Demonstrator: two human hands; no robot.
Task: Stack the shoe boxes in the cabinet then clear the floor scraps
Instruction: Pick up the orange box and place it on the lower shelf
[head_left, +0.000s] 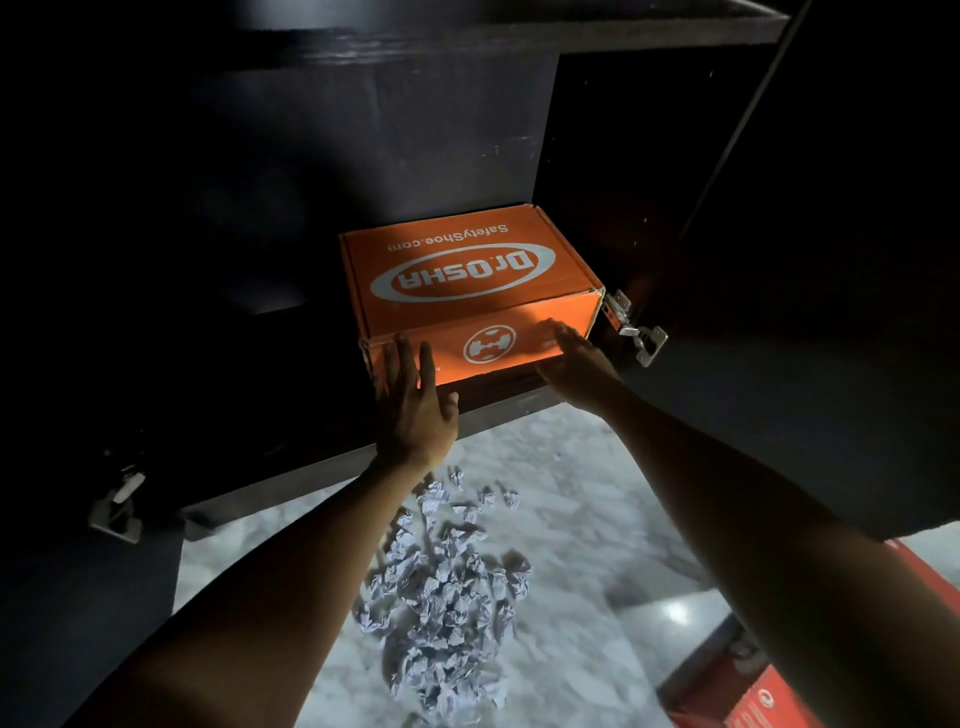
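Orange shoe box (467, 280) — white oval logo — both hands' straight fingers (410, 358) press its front.

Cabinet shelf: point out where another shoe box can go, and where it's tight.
The shelf shows dark bare room left of the orange box, toward the left wall, and the box's top is free for stacking. It is tight on the right, where the box sits close to the hinge.

floor (597, 467): pale marble, glossy | hinge (636, 327): metal | lighting: dim, seemingly
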